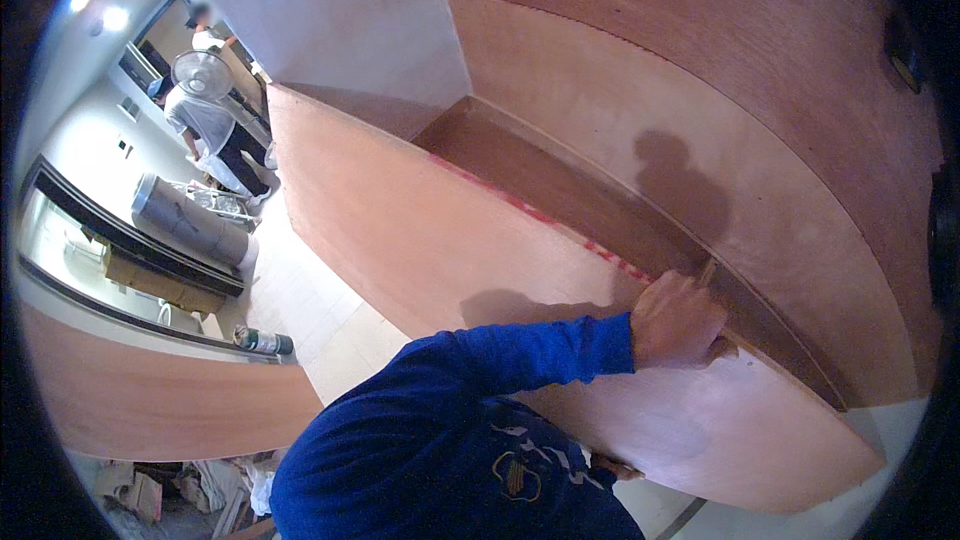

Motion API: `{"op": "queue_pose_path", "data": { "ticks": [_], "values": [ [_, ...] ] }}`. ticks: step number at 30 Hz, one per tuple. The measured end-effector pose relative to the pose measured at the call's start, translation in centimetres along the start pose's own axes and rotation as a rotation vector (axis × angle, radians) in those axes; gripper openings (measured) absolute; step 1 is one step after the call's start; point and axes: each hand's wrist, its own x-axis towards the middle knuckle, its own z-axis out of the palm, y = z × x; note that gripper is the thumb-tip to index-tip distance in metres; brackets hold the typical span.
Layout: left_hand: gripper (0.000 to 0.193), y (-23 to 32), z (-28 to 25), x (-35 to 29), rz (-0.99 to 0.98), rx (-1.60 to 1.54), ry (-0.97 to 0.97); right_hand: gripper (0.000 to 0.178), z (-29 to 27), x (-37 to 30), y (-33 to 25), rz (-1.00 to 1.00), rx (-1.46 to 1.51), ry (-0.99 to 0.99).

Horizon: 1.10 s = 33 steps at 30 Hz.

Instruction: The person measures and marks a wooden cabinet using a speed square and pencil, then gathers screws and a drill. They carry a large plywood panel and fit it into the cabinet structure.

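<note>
My left arm, in a blue sleeve, reaches across to the top edge of a long, low pinkish-brown panel (380,210). There my left hand (680,320) is closed, its fingers curled down at the edge. A small pale, thin piece (708,272) sticks up beside the knuckles; whether it is in my grip I cannot tell. Red-and-white striped tape (540,212) runs along the panel's edge up to this hand. Only a bit of my right hand (617,467) shows, low beside my torso and near the panel's lower side; its fingers are mostly hidden.
Behind the panel lies a narrow brown trough (560,180), backed by a curved wall (620,90). A pale upright panel (340,30) stands at its far end. Two people, a fan (203,74), a grey roll (190,220) and a green canister (264,341) are at left; scraps (180,495) lie lower left.
</note>
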Motion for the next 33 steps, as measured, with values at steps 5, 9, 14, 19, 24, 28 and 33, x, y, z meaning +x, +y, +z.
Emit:
{"op": "queue_pose_path", "data": {
  "ticks": [5, 9, 14, 19, 24, 28, 33],
  "values": [
    [0.049, -0.5, 1.6, 0.8, -0.056, 0.042, -0.017, 0.090, -1.1, -0.9, -0.4, -0.006, -0.007, -0.010],
    [0.052, -0.5, 2.6, 1.5, -0.125, -0.001, -0.018, 0.090, -2.0, -1.8, -1.1, 0.002, -0.018, -0.007],
    [0.053, -0.2, 2.8, 2.0, -0.106, -0.024, -0.079, 0.090, -2.7, -2.7, -1.3, 0.009, -0.027, -0.017],
    [0.049, 0.2, 4.6, 0.6, -0.113, -0.016, -0.017, 0.089, -4.9, -3.3, -1.8, 0.003, -0.023, -0.030],
    [0.051, 1.9, 5.0, -2.8, -0.022, 0.099, 0.016, 0.089, -8.4, -6.5, -0.1, -0.098, 0.194, -0.006],
    [0.060, 3.5, 2.9, -2.5, -0.008, 0.216, 0.112, 0.089, -9.6, -7.5, 4.7, -0.266, 0.437, 0.150],
    [0.072, 3.1, 3.7, -1.7, -0.086, 0.259, -0.052, 0.094, -11.8, -6.7, 7.5, -0.296, 0.503, 0.292]
  ]
}}
